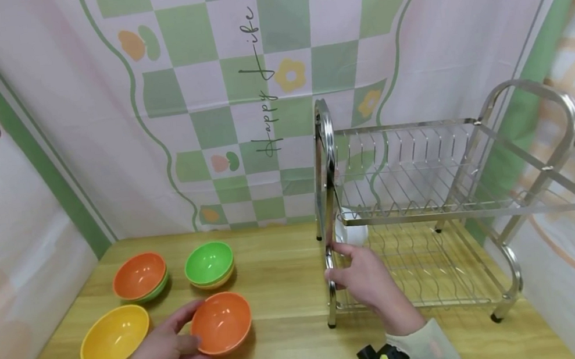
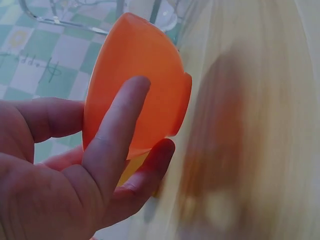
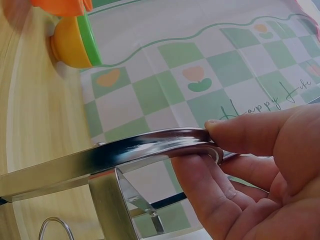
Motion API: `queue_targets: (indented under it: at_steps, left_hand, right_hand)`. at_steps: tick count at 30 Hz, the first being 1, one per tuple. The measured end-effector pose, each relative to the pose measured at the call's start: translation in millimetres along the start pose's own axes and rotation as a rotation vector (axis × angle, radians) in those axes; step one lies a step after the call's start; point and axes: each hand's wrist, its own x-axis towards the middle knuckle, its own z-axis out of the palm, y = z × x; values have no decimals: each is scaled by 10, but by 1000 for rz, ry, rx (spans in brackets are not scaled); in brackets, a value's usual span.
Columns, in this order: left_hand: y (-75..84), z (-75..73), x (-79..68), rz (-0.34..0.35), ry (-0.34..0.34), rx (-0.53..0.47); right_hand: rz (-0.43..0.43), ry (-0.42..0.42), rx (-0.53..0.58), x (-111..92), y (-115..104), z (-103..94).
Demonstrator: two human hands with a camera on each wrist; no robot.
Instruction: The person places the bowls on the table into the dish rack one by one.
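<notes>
Pinching mouth-up orange bowl (image 1: pixel 221 323), left hand (image 1: pixel 165 349), fingers spread; right hand (image 1: pixel 365 276), curled, grips dish rack (image 1: pixel 459 214) running left-right. Left-wrist view shows foot ring (image 2: pixel 184 105), head view doesn't.

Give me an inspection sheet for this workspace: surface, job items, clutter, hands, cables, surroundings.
Surface: wood-grain tabletop.
Job items: held orange bowl; metal dish rack; yellow bowl; orange-over-green stack; green-over-yellow stack; white dish, partly hidden, at the rack's lower tier.
Clutter: nothing seen.
Left hand: holds the orange bowl.
Right hand: grips the rack's side frame.
Cables: nothing seen.
Surroundings: printed fabric behind and on both sides.
</notes>
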Motion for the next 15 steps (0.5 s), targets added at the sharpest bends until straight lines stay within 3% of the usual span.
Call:
queue_targets:
  at_steps: [15]
  left_hand:
    - [176,268,-67,15,-62,-65]
  right_hand:
    - [-3,6,2,-21,-15,7]
